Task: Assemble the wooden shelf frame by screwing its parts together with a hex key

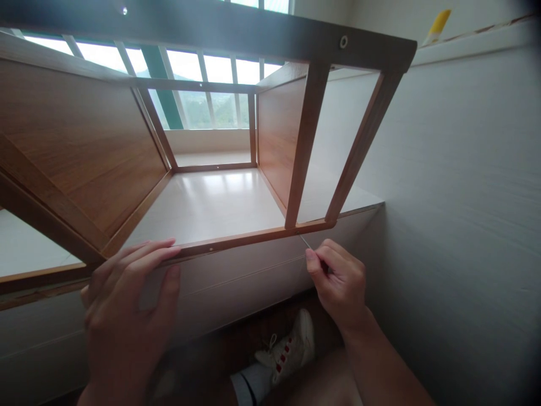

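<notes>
A wooden frame [236, 239] with brown panels and slats lies on its side on a pale window ledge [211, 203]. My left hand [127, 304] rests on the frame's near bottom rail, fingers stretched along it and thumb below. My right hand [338, 282] is closed in a pinch on a thin metal tool [305, 242], like a hex key. The tool's tip touches the rail just below a slat [306, 146].
A white wall [456, 197] stands close on the right. Behind the frame is a window with bars [203, 73]. Below the ledge a foot in a white shoe [291, 347] with red marks rests on a dark floor.
</notes>
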Available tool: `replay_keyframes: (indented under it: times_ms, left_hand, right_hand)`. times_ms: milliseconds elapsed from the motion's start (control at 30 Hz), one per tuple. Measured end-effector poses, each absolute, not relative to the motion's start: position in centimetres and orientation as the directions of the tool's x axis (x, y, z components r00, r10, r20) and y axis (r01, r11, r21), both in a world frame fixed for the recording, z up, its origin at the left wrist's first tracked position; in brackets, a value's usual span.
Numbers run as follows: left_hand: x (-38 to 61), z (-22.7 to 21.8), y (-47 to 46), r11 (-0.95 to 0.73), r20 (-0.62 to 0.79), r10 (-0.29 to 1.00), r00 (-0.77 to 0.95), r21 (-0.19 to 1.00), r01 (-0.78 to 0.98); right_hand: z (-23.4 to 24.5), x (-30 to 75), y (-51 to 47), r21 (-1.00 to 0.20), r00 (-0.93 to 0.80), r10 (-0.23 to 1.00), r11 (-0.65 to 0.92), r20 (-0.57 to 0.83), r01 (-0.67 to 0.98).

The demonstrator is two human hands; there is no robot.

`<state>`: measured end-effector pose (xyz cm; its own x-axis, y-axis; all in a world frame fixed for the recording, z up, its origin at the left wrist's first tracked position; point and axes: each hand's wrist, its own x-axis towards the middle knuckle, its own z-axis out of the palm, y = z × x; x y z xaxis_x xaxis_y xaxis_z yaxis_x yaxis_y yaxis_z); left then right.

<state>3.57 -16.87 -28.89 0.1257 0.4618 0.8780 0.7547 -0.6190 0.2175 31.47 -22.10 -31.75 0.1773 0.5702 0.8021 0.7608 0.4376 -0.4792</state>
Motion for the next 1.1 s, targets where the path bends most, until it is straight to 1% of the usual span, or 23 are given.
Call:
replay_keyframes:
  times_ms: [100, 233, 367, 567, 733, 867, 1033, 1100]
  left_hand:
    - [3.8, -28.8, -17.1, -0.632, 0.874, 0.468, 0.132, 0.226, 0.742]
    - [4.3, -28.9, -17.3, -0.627, 0.862, 0.501, 0.080, 0.298, 0.720]
    - [4.5, -29.1, -17.4, -0.635, 0.873, 0.482, 0.078, 0.287, 0.718]
    - [4.4, -29.1, -17.2, -0.645, 0.867, 0.491, 0.079, 0.302, 0.702]
    - [4.4, -29.2, -16.8, -0.666, 0.887, 0.459, 0.054, 0.303, 0.681]
    - [4.3, -29.4, -16.7, -0.669, 0.888, 0.457, 0.056, 0.301, 0.680]
    - [4.2, -29.5, -16.8, -0.676, 0.892, 0.448, 0.058, 0.295, 0.675]
    - [4.2, -29.5, -16.8, -0.676, 0.895, 0.442, 0.058, 0.290, 0.677]
  right_hand:
    - [-31.7, 31.5, -22.1, -0.474, 0.167, 0.572, 0.442, 0.803, 0.761]
    - [-31.7, 31.5, -22.0, -0.466, 0.153, 0.572, 0.452, 0.806, 0.761]
    - [-31.6, 31.4, -22.0, -0.443, 0.148, 0.559, 0.441, 0.816, 0.781]
    - [-31.1, 30.9, -22.1, -0.416, 0.154, 0.542, 0.403, 0.826, 0.815]
    - [-30.8, 30.7, -22.1, -0.400, 0.143, 0.531, 0.409, 0.835, 0.820]
    - [-30.7, 31.0, -22.1, -0.400, 0.121, 0.545, 0.428, 0.830, 0.811]
    - [-30.4, 31.0, -22.2, -0.425, 0.149, 0.567, 0.392, 0.810, 0.816]
    - [-30.3, 30.9, -22.2, -0.417, 0.149, 0.570, 0.376, 0.808, 0.827]
